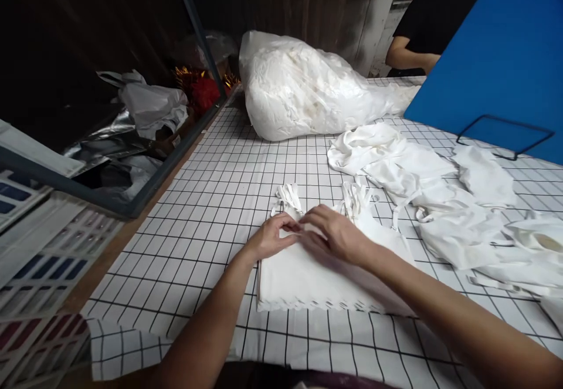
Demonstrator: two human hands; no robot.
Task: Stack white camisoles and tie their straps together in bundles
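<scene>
Checkered black-on-white cloth covers the bench (pixel 211 201), dark wall behind. Near centre lies one flat stack of white fabric bags (pixel 308 283), zigzag-cut edge toward me, two bunches of handle loops (pixel 288 196) sticking out at the far end. My left hand (pixel 271 237) lies flat on the stack's far edge, fingers together, pressing down; my right hand (pixel 336 235) rests beside it, fingers curled onto the same edge, fingertips nearly touching the left. Whether either pinches a layer I cannot tell. I judge the stack light, soft and floppy, layers prone to sliding; best held flat-palmed or pinched at the edge or the loops. Right of it sprawls a loose pile of white fabric pieces (pixel 440 201), too crumpled to count. Far centre: one stuffed clear plastic sack (pixel 303 90). Far right: one blue board (pixel 497 54) and another person's arm (pixel 407 54).
</scene>
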